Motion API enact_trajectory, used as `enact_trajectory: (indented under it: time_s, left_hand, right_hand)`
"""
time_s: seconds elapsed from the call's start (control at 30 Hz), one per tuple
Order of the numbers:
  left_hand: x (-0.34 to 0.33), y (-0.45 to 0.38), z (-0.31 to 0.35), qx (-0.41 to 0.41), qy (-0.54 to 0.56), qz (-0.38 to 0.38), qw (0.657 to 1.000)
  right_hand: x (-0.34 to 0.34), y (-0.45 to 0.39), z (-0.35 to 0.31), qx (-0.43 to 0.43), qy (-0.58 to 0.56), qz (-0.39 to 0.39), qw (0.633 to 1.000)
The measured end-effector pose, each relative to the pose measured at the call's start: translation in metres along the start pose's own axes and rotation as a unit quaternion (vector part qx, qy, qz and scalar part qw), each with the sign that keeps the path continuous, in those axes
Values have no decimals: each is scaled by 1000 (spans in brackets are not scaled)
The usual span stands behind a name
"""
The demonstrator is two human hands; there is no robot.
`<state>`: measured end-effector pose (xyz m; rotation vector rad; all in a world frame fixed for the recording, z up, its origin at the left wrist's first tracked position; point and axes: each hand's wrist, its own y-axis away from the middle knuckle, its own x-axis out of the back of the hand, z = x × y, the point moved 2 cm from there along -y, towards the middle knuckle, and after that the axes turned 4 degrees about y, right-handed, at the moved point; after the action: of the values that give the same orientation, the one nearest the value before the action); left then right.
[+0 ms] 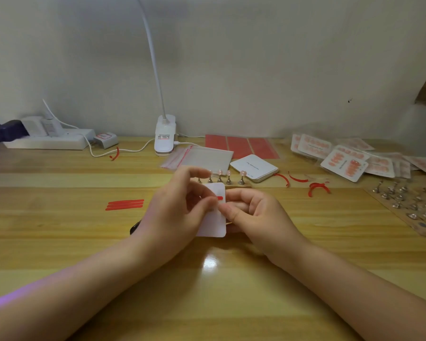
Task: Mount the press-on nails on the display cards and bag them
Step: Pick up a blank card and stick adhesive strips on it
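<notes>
1. A blank white card [215, 217] is held just above the wooden table [305, 242], in the middle of the view, with a short red strip [219, 198] lying across its upper part.
2. The left hand [180, 210] curls round the card's left side, its thumb and forefinger pinched together at the strip. The right hand [253, 215] grips the card's right edge, its fingers curled and its thumb tip pressing near the strip's end.
3. The step in hand looks like fixing the red adhesive strip to the card, before any nails go on.
4. Just behind the card stands a small row of nails on metal stands [224, 178], probably the set to be mounted next.
5. The next move calls for pressing the strip flat, and likely peeling a backing, though I cannot tell if one is there. Then each nail is lifted off its stand.
6. Further out: spare red strips [124, 205] to the left, clear bags [202, 156] and a stack of blank cards [253, 167] behind, finished carded sets [342, 158] at the right.
</notes>
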<state>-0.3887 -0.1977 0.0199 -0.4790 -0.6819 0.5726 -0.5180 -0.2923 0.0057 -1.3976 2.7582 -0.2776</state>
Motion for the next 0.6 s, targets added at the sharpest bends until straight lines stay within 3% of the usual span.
enact_trajectory:
  time_s: [0.6]
  left_hand:
    - [-2, 0, -1, -21, -11, 38, 999]
  right_hand:
    - [-4, 2, 3, 30, 60, -32, 997]
